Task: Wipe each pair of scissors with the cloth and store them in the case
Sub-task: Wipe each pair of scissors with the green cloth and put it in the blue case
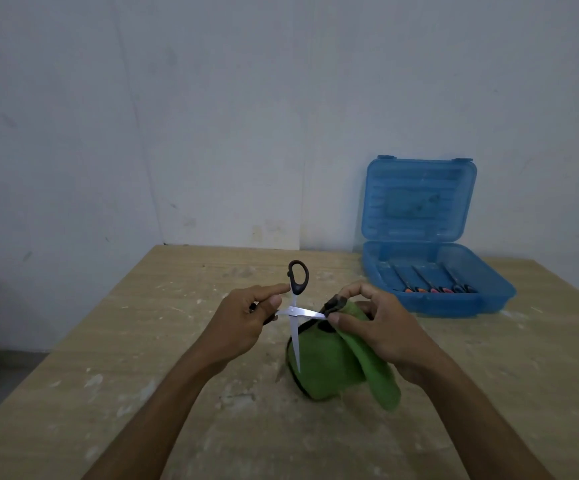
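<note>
A pair of black-handled scissors (295,318) is held spread wide above the table, one blade pointing down, the other pointing right. My left hand (243,320) grips one handle; the other handle loop sticks up. My right hand (374,327) holds a green cloth (333,368) with a dark edge and pinches it around the tip of the right-pointing blade. The cloth hangs down to the table. The blue plastic case (489,306) lies open at the right rear, with several scissors lying in its tray.
The wooden table (142,341) is scuffed with pale paint marks. The case lid (419,199) leans upright against the white wall. The table's left edge drops to the floor at the left.
</note>
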